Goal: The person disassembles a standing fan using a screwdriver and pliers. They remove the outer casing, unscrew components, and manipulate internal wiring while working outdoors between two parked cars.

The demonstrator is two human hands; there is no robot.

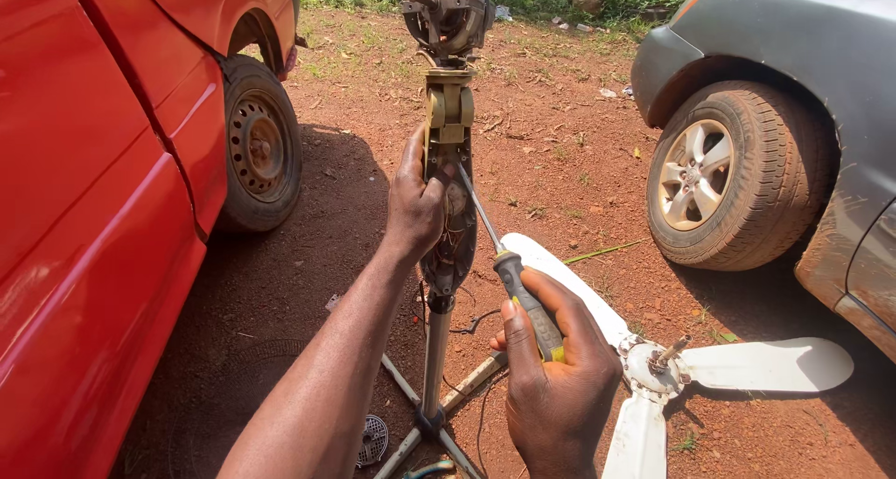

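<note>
A stripped standing fan rises in front of me, its bare motor at the top and an open control housing with wires lower on the pole. My left hand grips the left side of that housing. My right hand holds a screwdriver with a grey and yellow handle. The shaft slants up and left, and its tip touches the housing just beside my left thumb. The pole runs down to a crossed metal base on the red dirt.
A white three-blade fan propeller lies on the ground at right. A red car stands close on the left and a grey car at right. A small round grille piece lies by the base.
</note>
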